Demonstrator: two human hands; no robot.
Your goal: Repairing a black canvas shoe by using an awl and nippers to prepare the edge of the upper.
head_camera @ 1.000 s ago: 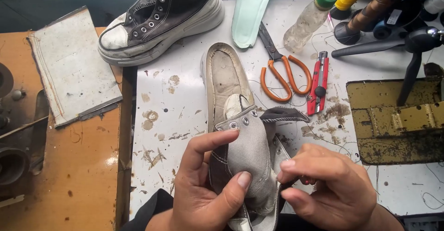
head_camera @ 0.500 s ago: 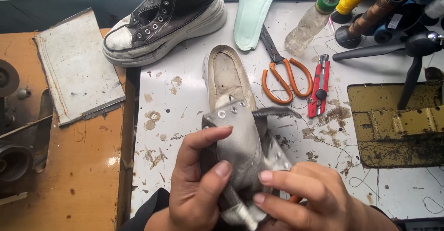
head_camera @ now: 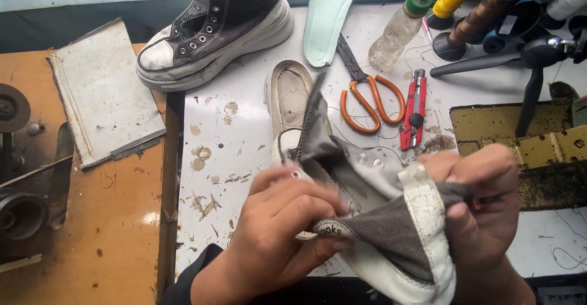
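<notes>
Left hand (head_camera: 278, 235): closed on the upper (head_camera: 373, 219), thumb below, fingers curled over the edge with the eyelets
Right hand (head_camera: 480, 210): gripping the upper's white heel strip, fingers folded over the top
Upper: grey and white canvas, detached from its sole, held between both hands low in the view, above the table's (head_camera: 244, 158) near edge, turned so the grey lining shows
Sole (head_camera: 292, 100): white and worn, lying on the table just behind the upper, partly hidden by it
Boot (head_camera: 217, 27): black high-top with thick white sole, whole, at the table's far left corner, well apart from the hands
Insole (head_camera: 327, 18): pale green, flat on the table at the far edge, right of the boot
Scissors (head_camera: 365, 94): orange handles, lying just right of the sole
Knife (head_camera: 416, 106): red utility cutter, just beside the scissors' handles
Bottle (head_camera: 400, 30): clear plastic with green cap, tilted, beyond the scissors
Spools (head_camera: 471, 11): yellow and brown thread, far right corner
Cloth (head_camera: 104, 97): grey stitched piece, on the brown bench to the left
</notes>
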